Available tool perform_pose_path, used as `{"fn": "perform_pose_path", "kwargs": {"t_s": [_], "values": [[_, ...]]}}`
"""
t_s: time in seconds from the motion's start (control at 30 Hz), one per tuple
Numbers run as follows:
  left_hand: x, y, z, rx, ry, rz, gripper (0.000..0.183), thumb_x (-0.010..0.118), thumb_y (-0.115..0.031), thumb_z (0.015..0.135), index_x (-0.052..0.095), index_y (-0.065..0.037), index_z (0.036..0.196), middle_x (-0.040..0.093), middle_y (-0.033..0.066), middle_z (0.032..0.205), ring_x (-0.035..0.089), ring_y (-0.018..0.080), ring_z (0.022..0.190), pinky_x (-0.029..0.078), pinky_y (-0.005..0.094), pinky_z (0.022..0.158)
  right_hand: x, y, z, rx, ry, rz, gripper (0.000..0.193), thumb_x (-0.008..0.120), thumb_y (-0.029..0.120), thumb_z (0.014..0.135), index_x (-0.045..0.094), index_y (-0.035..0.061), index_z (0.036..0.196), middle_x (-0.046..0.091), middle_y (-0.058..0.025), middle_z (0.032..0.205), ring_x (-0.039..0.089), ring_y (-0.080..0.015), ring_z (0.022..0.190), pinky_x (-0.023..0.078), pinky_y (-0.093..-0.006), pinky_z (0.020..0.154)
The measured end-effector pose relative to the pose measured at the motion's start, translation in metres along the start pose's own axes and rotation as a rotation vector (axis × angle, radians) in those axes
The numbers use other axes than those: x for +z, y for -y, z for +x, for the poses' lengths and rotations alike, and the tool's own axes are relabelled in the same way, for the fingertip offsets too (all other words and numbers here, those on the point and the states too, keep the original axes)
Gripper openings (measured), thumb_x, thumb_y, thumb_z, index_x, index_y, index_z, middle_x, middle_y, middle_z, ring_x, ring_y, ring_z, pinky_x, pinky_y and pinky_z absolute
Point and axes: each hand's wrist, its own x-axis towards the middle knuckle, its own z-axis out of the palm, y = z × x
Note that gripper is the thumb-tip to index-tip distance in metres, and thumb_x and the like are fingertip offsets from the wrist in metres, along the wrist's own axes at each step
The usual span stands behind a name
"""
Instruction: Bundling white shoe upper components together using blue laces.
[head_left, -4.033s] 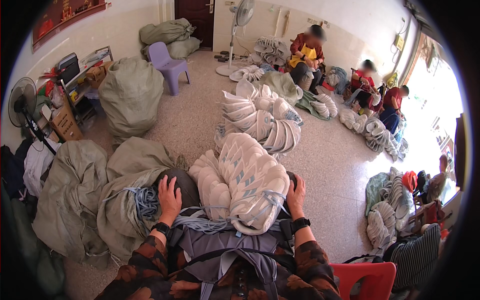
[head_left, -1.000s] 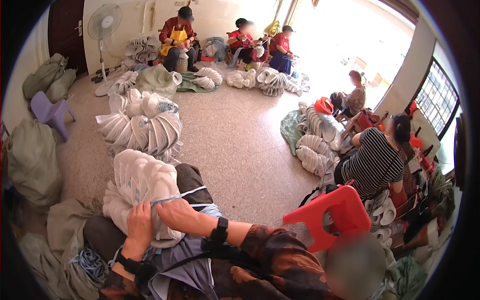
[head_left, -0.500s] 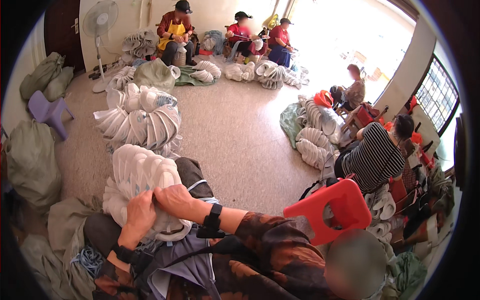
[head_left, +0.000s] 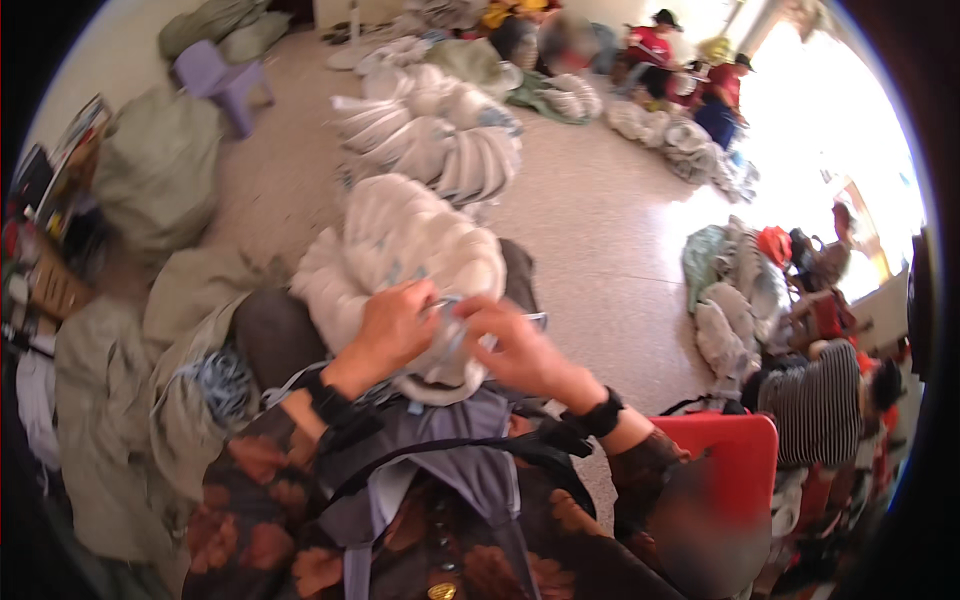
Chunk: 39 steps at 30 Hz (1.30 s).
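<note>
A thick fanned stack of white shoe uppers (head_left: 420, 235) rests across my lap, its nearest upper facing me. My left hand (head_left: 392, 325) is closed at the opening of that upper, fingertips pinched on a thin pale blue shoelace (head_left: 447, 303). To the right of it, my right hand (head_left: 515, 345) hovers over the same upper, fingers bent and spread, slightly blurred. Its fingertips come close to the lace; I see nothing held in them. A tangled bundle of blue laces (head_left: 222, 385) lies by my left thigh on grey-green sacking.
Beyond my lap stands another large pile of white uppers (head_left: 430, 135). On the left are a stuffed sack (head_left: 160, 165) and a purple chair (head_left: 225, 85). A red stool (head_left: 735, 445) is close on my right, beside a person in a striped shirt (head_left: 815, 400). Other people sit farther back.
The view has swung left, so the room appears shifted right. My hands, close together before, are now apart: the right has moved off the left and its fingers have spread.
</note>
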Motion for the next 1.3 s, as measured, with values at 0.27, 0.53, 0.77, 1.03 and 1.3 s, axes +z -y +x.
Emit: {"fn": "perform_pose_path", "kwargs": {"t_s": [0.27,0.53,0.77,1.03,1.3], "values": [[0.002,0.007,-0.007,-0.033,-0.056,-0.04,0.013,0.069,-0.013,0.082,0.061,-0.005,0.088,0.064,0.0125,0.08,0.065,0.0353,0.077,0.051,0.0427,0.068,-0.02,0.0,-0.03,0.689,0.666,0.544,0.032,0.05,0.021,0.099,0.068,-0.0005,0.084,0.071,-0.005,0.087,0.064,-0.0124,0.076,0.052,-0.0272,0.066],[-0.015,-0.018,-0.024,0.195,0.023,0.039,0.021,0.074,-0.015,0.078,0.06,-0.006,0.091,0.06,0.0106,0.1,0.061,0.032,0.096,0.048,0.0432,0.085,-0.059,0.006,-0.064,0.67,0.354,0.493,0.029,0.053,0.019,0.101,0.067,-0.0004,0.085,0.068,-0.0052,0.083,0.062,-0.0129,0.076,0.051,-0.0265,0.069],[-0.001,-0.012,-0.032,0.417,0.059,0.177,0.022,0.073,-0.008,0.076,0.06,-0.007,0.094,0.06,0.0074,0.106,0.057,0.027,0.111,0.032,0.0497,0.111,-0.079,0.014,-0.039,0.433,-0.179,0.462,0.018,0.059,0.006,0.099,0.061,-0.0012,0.115,0.067,-0.0049,0.088,0.062,-0.0112,0.084,0.05,-0.0258,0.081],[-0.037,-0.043,-0.017,0.156,0.178,-0.383,0.011,0.065,0.002,0.084,0.063,-0.004,0.093,0.064,0.0047,0.089,0.063,0.0196,0.086,0.048,0.0346,0.087,-0.062,-0.013,-0.026,0.449,-0.259,0.363,0.027,0.057,0.002,0.097,0.058,-0.0042,0.123,0.072,-0.0101,0.092,0.068,-0.0137,0.089,0.052,-0.0272,0.084],[-0.109,-0.086,0.0,0.252,0.228,-0.427,0.019,0.058,0.007,0.086,0.067,-0.002,0.101,0.066,0.0095,0.088,0.062,0.0195,0.073,0.048,0.0306,0.064,-0.013,0.017,0.025,0.198,-0.069,0.443,0.015,0.059,0.001,0.097,0.06,-0.0023,0.111,0.069,-0.0074,0.093,0.066,-0.0119,0.088,0.054,-0.027,0.08]]}}
